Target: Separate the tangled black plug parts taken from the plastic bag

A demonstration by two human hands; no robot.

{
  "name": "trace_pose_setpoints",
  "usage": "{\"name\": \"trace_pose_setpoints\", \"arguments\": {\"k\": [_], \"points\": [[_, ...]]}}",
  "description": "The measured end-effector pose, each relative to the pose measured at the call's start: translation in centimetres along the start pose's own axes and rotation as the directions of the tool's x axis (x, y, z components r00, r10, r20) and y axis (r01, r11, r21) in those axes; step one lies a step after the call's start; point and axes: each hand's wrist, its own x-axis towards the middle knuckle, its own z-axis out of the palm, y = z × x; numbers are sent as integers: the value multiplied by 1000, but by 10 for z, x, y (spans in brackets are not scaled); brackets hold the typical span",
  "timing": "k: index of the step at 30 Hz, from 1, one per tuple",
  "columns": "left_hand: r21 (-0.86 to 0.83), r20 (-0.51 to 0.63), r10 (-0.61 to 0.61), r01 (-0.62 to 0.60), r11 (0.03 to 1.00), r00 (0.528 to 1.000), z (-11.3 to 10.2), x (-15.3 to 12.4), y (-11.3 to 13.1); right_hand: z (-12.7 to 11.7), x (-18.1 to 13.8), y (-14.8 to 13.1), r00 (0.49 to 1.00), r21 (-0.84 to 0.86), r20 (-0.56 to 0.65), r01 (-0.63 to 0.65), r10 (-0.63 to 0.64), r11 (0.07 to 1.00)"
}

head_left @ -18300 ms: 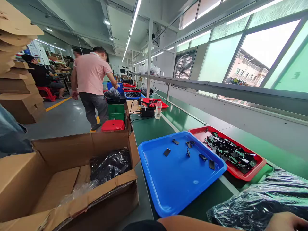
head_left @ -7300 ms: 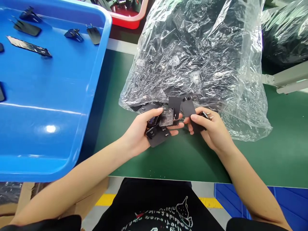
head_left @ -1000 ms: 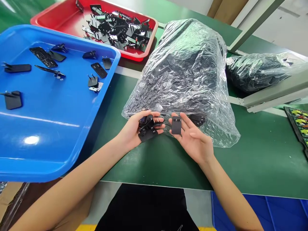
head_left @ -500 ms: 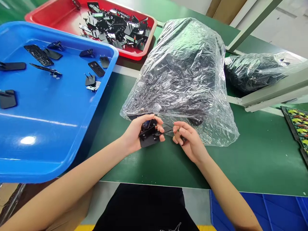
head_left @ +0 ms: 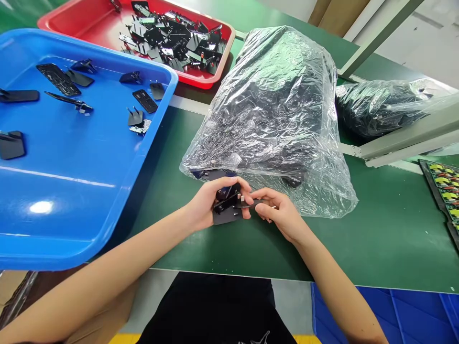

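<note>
Several black plastic parts [head_left: 225, 215] with flat plates and glossy faces are bunched in my left hand [head_left: 206, 203], its fingers curled round them. My right hand [head_left: 281, 210] meets it from the right, thumb and fingers closed on the end of a thin black plastic part [head_left: 253, 204] that reaches out of the bunch. Just beyond both hands lies a clear plastic bag [head_left: 279, 110] full of dark parts, its near edge close to my fingers. My fingers hide much of what is held.
To the left, a blue tray [head_left: 143, 157] holds several scattered black parts. Behind it, a red tray [head_left: 82, 24] contains a heap of similar pieces. Metal frame bars [head_left: 412, 126] and another filled bag [head_left: 383, 105] are at right, with a board of small components [head_left: 444, 186] by the table edge.
My right hand has moved left against the bunch and closed on the thin part's end. My left hand has shifted slightly right and towards me.
</note>
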Motion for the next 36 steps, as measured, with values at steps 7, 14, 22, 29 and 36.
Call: {"name": "trace_pose_setpoints", "arguments": {"k": [7,14,22,29,36], "points": [[-32,-47,-32,31,999,998,-2,3,-1,3,-1,4,992,-78,-90,82,-89,994],[-14,-100,-71,69,997,993,-3,1,-2,6,-4,-5,994,-215,-64,73,-88,974],[87,-88,-54,61,994,995,2,-6,-1,13,-14,-15,988,-494,-26,119,-151,861],[123,-113,-80,94,988,990,2,-11,1,11,-17,-15,996,-415,2,84,-91,906],[-14,-111,-156,155,988,982,0,-4,-3,1,-10,4,972,-67,-229,34,-49,997]]}}
